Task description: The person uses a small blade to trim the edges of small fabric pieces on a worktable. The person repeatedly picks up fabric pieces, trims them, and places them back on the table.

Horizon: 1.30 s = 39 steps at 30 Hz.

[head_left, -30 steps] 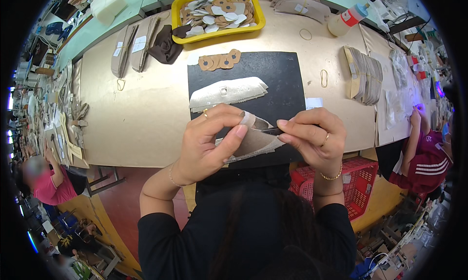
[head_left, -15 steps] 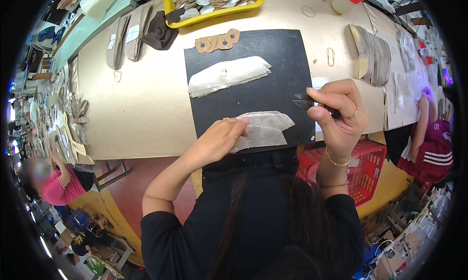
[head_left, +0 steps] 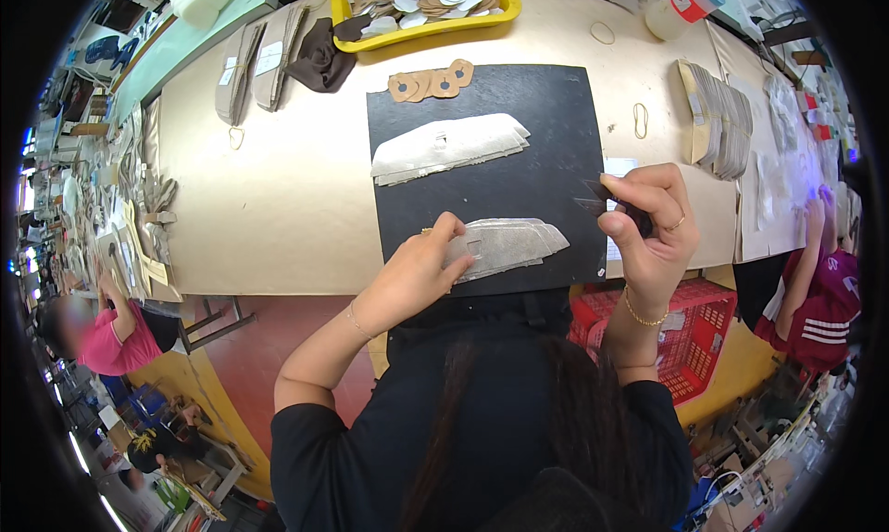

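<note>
Head-worn fisheye, facing down over hands (head_left: 421, 262), worktable (head_left: 269, 199).

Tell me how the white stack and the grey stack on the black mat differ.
The white stack has a bright, pale top piece; the grey stack is duller and darker.
The white stack lies farther from the person; the grey stack is nearer.
The left hand touches the grey stack, while no hand touches the white stack.
Both are long, flat, fanned pieces on the black mat.
</note>
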Each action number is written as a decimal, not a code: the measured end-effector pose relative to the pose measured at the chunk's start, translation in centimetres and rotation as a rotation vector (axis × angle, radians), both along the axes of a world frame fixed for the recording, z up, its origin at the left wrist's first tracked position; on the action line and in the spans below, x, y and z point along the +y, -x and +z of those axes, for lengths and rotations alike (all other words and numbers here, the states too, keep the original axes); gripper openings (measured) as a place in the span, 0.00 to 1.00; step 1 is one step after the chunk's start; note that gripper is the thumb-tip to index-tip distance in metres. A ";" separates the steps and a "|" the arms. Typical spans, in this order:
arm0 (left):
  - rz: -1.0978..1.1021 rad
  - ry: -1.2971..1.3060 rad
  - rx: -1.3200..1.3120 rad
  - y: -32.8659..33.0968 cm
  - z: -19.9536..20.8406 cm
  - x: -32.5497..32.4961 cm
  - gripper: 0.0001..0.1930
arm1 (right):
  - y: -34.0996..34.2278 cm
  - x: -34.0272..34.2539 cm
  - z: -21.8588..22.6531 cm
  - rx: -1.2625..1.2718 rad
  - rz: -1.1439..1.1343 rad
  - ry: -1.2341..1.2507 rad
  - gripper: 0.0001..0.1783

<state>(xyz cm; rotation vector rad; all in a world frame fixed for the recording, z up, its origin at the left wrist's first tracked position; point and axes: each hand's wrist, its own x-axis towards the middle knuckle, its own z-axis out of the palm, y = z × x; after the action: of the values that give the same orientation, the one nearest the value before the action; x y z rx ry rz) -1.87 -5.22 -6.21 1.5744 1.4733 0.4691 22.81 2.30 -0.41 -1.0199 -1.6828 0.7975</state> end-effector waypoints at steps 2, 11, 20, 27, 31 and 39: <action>-0.035 -0.032 0.139 0.5 0.3 0.5 0.14 | -0.1 0.0 -0.1 0.008 -0.012 -0.001 0.16; 0.175 -0.469 0.572 3.2 -1.8 8.2 0.17 | -0.4 -0.5 -0.5 0.009 0.001 0.005 0.16; 0.074 -0.535 0.606 1.0 -2.3 7.4 0.09 | -0.2 -0.4 -1.3 0.031 -0.001 0.040 0.16; 0.175 -0.040 -0.328 -0.4 2.2 3.9 0.09 | -0.1 0.3 -2.3 0.152 -0.030 0.085 0.27; 0.248 0.027 -0.750 -0.8 4.9 3.4 0.10 | -0.2 0.2 -2.4 0.466 0.045 0.380 0.39; 0.015 -0.294 -0.631 -1.2 5.2 3.8 0.08 | 2.0 1.5 -3.0 0.754 0.225 0.773 0.37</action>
<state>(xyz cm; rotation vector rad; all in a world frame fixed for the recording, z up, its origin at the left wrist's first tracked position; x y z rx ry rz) -0.69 -1.40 -1.04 1.4435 0.9572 1.1155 20.85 3.76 -3.37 -0.8435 -0.8302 1.7994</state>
